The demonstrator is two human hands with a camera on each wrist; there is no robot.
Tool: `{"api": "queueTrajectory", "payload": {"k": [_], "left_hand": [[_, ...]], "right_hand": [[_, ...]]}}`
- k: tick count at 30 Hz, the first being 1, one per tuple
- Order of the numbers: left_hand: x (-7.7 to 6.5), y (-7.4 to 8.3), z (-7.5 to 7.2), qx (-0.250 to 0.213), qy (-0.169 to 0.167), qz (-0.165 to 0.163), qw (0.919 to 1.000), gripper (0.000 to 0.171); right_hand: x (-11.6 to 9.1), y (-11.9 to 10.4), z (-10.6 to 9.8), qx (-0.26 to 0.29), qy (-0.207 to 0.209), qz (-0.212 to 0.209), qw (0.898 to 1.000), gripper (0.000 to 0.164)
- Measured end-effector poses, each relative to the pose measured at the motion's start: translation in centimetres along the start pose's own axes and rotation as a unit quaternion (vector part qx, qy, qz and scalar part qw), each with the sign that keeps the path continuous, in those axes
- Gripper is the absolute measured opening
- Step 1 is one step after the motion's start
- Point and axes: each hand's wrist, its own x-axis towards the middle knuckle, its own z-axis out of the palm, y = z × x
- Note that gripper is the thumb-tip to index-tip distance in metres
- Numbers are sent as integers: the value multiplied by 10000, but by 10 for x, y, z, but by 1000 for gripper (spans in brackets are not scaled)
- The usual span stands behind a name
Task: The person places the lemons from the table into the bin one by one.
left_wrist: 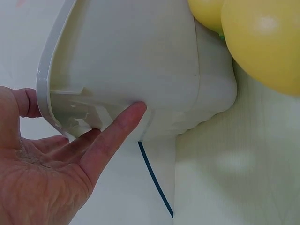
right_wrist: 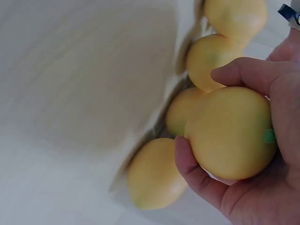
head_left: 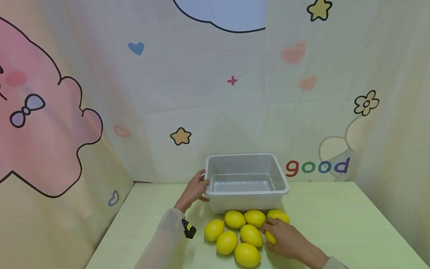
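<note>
A grey-white plastic bin (head_left: 246, 203) stands at the back of the table, its inside showing bare. At its left end my left hand (head_left: 194, 190) grips the rim; in the left wrist view, fingers of the left hand (left_wrist: 51, 173) lie on both sides of the rim (left_wrist: 43, 79). My right hand (head_left: 290, 239) is in front of the bin, holding a yellow lemon (head_left: 270, 237) between thumb and fingers. The right wrist view shows this held lemon (right_wrist: 229, 133) in the right hand (right_wrist: 281, 126), with other lemons (right_wrist: 157, 176) behind it.
Several loose lemons (head_left: 248, 255) lie close together on the pale green table (head_left: 339, 224), left of and beyond my right hand. The back row sits close to the bin's front wall. A printed cloth (head_left: 201, 93) hangs behind the table.
</note>
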Motion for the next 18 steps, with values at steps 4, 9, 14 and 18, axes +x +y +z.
{"api": "queueTrajectory", "payload": {"k": [4,9,14,18], "left_hand": [[-3,3,0,23,-10,-15,10000,62],[0,-1,1,57,38,18,10000,62],[14,-16,1,8,102,48,9999,62],[21,-26,1,-25,99,41,9999,61]], "right_hand": [[0,-4,-10,-19,107,15,9999,25],[-2,-9,-25,-145,607,-228,9978,24],[-1,-13,-41,-281,958,-358,9944,23],[2,-14,-52,-376,1139,-446,9918,21]]}}
